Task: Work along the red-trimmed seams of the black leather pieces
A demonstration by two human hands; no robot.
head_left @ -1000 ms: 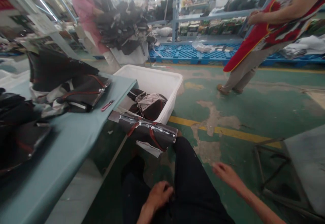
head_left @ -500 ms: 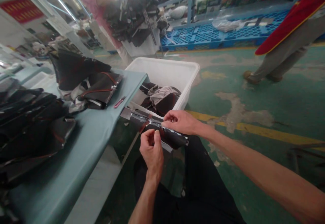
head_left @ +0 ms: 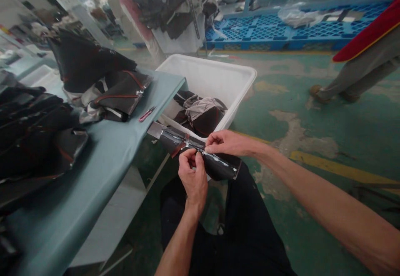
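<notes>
A: Far left first. What's on the bench?
B: A long teal cloth-covered table [head_left: 106, 159], its left end crowded by a heap of black leather panels [head_left: 34, 138]. Behind that sits a stack of black pieces with red piping [head_left: 93, 67]. Just right of the stack, a small pink clip-like tool [head_left: 146, 114] lies near the table edge.
A: And past the corner?
B: A white rectangular plastic tub [head_left: 215, 65] stands on the green floor, tight against the table's corner, with dark and grey fabric pieces [head_left: 201, 111] inside. It sits directly behind the hands.
A: The hands, then.
B: Centre frame, above the person's own dark trousers [head_left: 246, 226], there's a rolled black leather piece [head_left: 222, 166], glossy, with red trim and a silvery strip along the top. Its left end pokes out at the table edge and its right end lies over the knee, in front of the tub. The left hand [head_left: 193, 176] comes up from below, fingers curled, thumb and forefinger pinching that strip. The right hand [head_left: 229, 143] pinches the same strip just beside it.
A: Further right?
B: A yellow painted floor line [head_left: 337, 168], a blue plastic pallet [head_left: 265, 34] at the back, and another person's legs [head_left: 356, 76], well apart.
</notes>
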